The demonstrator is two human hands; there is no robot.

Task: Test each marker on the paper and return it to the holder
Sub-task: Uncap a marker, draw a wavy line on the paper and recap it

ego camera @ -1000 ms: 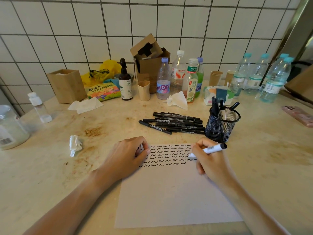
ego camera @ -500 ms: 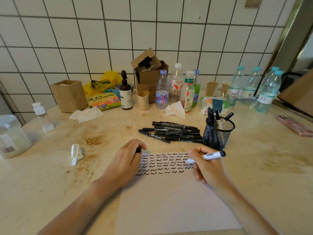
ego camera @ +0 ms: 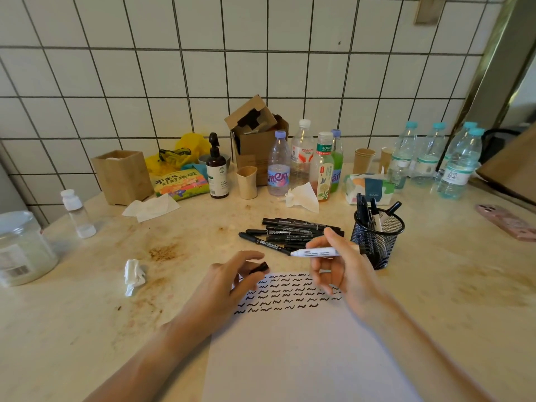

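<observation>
A white sheet of paper (ego camera: 304, 349) lies on the counter with rows of black squiggles across its top. My right hand (ego camera: 342, 271) holds a white marker (ego camera: 314, 252) level above the paper, its uncapped tip pointing left. My left hand (ego camera: 229, 282) pinches the marker's black cap (ego camera: 260, 268) just left of that tip, a short gap between them. A pile of black markers (ego camera: 293, 232) lies behind my hands. The black mesh holder (ego camera: 377, 239) stands to the right with several markers in it.
Bottles (ego camera: 301, 161), paper cups, a cardboard box (ego camera: 255, 140), a tissue pack (ego camera: 368, 188) and a wooden box (ego camera: 121, 175) line the tiled wall. A crumpled tissue (ego camera: 133, 275) and a glass jar (ego camera: 23, 248) sit left. A pink phone (ego camera: 507, 221) lies far right.
My right hand lifted the white marker off the paper and turned it level. My left hand rose from the paper's corner and now shows the cap near the marker's tip.
</observation>
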